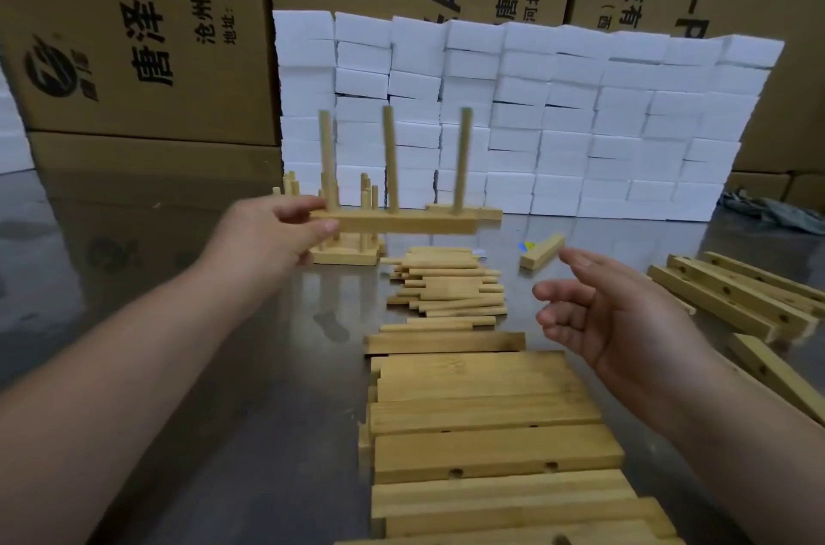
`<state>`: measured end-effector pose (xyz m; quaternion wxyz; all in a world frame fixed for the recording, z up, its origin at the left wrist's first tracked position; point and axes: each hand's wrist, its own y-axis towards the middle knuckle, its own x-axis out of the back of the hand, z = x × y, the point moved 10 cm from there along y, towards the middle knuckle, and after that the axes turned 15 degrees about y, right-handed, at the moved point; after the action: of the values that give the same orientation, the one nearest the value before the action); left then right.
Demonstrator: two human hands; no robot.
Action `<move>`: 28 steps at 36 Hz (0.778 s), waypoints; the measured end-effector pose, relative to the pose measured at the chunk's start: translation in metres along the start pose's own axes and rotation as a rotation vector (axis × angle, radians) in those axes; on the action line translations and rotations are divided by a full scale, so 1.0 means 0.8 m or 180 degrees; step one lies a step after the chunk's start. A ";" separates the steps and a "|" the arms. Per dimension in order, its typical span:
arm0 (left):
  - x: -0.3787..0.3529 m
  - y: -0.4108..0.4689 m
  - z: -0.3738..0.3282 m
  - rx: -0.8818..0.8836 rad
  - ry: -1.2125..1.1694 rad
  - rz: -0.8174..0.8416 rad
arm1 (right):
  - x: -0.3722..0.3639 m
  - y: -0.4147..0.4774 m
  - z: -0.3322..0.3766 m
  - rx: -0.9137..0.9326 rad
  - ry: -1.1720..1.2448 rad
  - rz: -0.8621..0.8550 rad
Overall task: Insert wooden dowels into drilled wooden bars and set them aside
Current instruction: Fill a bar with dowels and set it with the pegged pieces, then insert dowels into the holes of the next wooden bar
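My left hand point(272, 232) pinches the left end of a wooden bar point(402, 224) and holds it level above the table. Three dowels stand upright in it; the middle dowel point(390, 160) reaches up in front of the white blocks. My right hand point(611, 317) hovers lower right of the bar, fingers relaxed, holding nothing. A loose pile of dowels point(446, 285) lies under the bar. Finished bars with dowels point(348, 250) stand behind my left hand.
Flat drilled bars point(491, 419) are stacked at the near centre. More drilled bars point(736, 299) lie at the right. A short wooden block point(541, 257) sits near my right fingertips. A wall of white foam blocks point(580, 120) and cardboard boxes point(134, 31) close off the back.
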<state>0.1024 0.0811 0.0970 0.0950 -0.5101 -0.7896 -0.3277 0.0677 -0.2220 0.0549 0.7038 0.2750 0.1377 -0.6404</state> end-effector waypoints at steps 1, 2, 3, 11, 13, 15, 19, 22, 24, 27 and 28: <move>0.007 0.006 0.010 0.0082 0.0019 -0.0082 | 0.002 0.001 0.000 -0.0001 0.0013 -0.0032; 0.012 0.010 0.020 0.0148 0.0080 -0.0129 | 0.005 0.001 0.000 -0.0003 0.0018 -0.0058; 0.016 0.013 0.030 0.0205 0.0196 -0.0146 | 0.006 0.002 0.000 -0.0005 0.0017 -0.0076; 0.050 0.019 0.138 0.0696 0.1629 -0.0078 | 0.007 0.004 -0.004 0.0004 -0.0095 -0.0115; 0.047 0.024 0.143 0.0662 0.1792 0.0022 | 0.008 0.004 -0.005 0.0000 -0.0134 -0.0118; 0.036 0.029 0.139 0.0594 0.1965 0.0197 | 0.008 0.004 -0.006 -0.0013 -0.0176 -0.0116; 0.015 0.039 0.128 0.0480 0.2205 0.0375 | 0.006 0.004 -0.009 -0.0037 -0.0278 -0.0119; 0.005 0.047 0.125 0.0420 0.2303 0.0357 | 0.006 0.004 -0.009 -0.0034 -0.0328 -0.0126; 0.000 0.052 0.126 0.0370 0.2377 0.0338 | 0.005 0.004 -0.009 -0.0030 -0.0364 -0.0123; -0.004 0.059 0.128 0.0304 0.2554 0.0314 | 0.006 0.004 -0.007 0.0032 -0.0442 -0.0137; -0.004 0.062 0.128 0.0291 0.2595 0.0304 | 0.007 0.004 -0.004 0.0078 -0.0476 -0.0146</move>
<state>0.1658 0.1548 0.0374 0.4377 -0.3698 -0.6764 -0.4627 0.0721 -0.2243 0.0498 0.6937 0.2318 0.0833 -0.6768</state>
